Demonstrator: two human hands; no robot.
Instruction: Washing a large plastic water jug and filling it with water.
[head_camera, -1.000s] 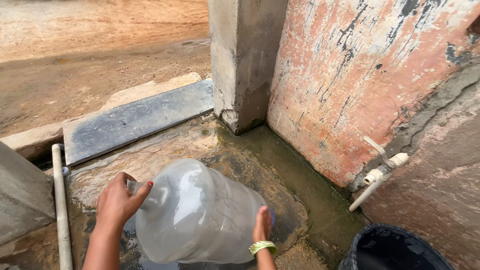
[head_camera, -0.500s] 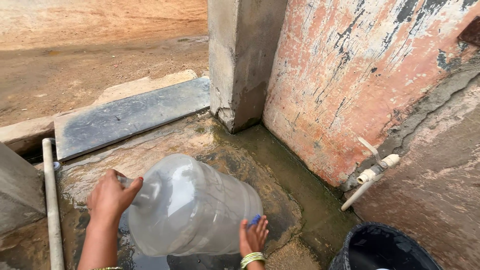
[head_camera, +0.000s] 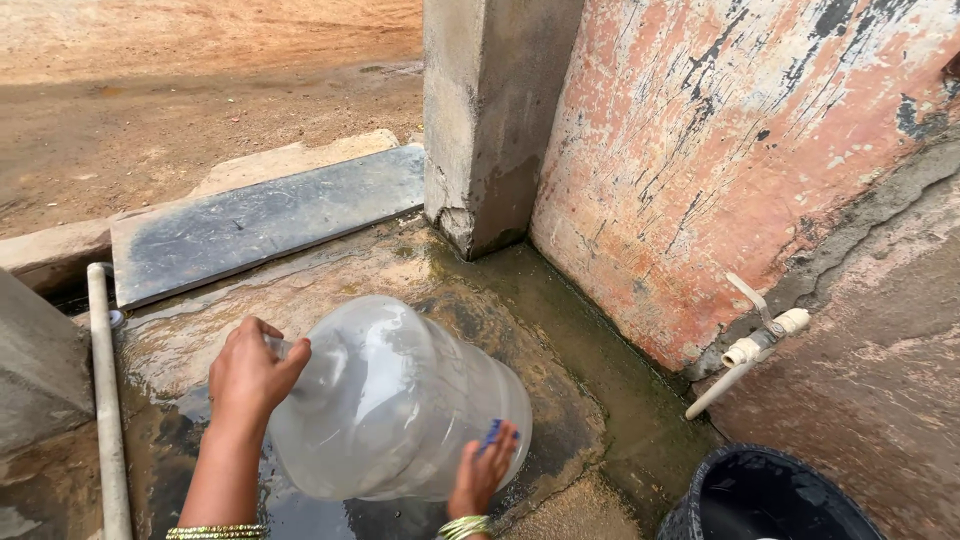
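A large clear plastic water jug (head_camera: 395, 400) lies tilted on its side over the wet stone floor, neck pointing left. My left hand (head_camera: 250, 375) is closed around the jug's neck. My right hand (head_camera: 483, 470) presses against the jug's base at the lower right, with a small blue thing under its fingers. Bangles show on both wrists.
A white plastic tap (head_camera: 757, 345) juts from the peeling reddish wall (head_camera: 740, 130) at right. A black bucket (head_camera: 765, 500) stands below it. A concrete pillar (head_camera: 490, 110) rises behind, a grey slab (head_camera: 260, 225) lies at left, and a white pipe (head_camera: 105, 420) runs along the floor.
The jug has tipped further toward the left with its neck lower. My right hand has slid from the jug's side onto its base.
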